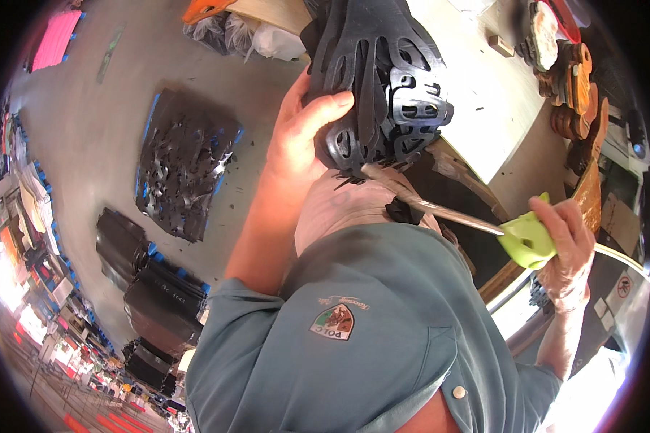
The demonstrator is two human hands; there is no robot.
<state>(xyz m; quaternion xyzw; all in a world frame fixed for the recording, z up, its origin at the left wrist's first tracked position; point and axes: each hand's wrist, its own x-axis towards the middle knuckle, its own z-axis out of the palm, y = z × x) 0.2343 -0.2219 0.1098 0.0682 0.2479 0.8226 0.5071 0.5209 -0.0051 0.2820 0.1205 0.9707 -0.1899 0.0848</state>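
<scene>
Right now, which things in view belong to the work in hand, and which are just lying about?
In use:
- black cut pieces, gripped by the left hand
- green-handled tool, held in the right hand, tip near the pieces' lower end

Lying about, apparently:
- plastic bags
- small block
- orange shapes
- pink stack
</scene>
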